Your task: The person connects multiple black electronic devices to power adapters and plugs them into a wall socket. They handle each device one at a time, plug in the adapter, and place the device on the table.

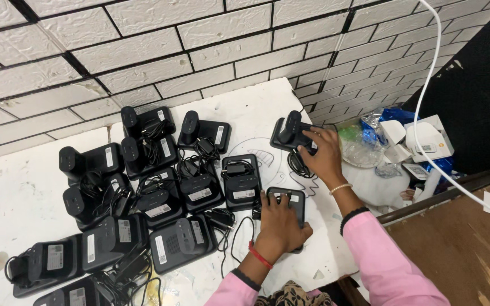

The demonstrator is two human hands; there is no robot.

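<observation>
Black charging cradles (143,198), a dozen or so, lie face up and face down in a loose cluster on the white table (24,192), most with a pale label and a coiled black cord tucked on top.
White table: scuffed, pushed into a corner of white brick-pattern wall (143,51).
Heap of clear and blue plastic wrapping with white cartons (409,144): on the floor to my right, beside the table edge.
White cable (426,90): hangs down across the dark panel at right.
Cradle under my left hand (279,218): flat near the table's front edge; my palm presses on it, fingers spread, not gripping.
Upright cradle (289,133): at the far right of the table; my right hand (321,153) rests fingertips on its base, fingers loosely curled, cord trailing below.
</observation>
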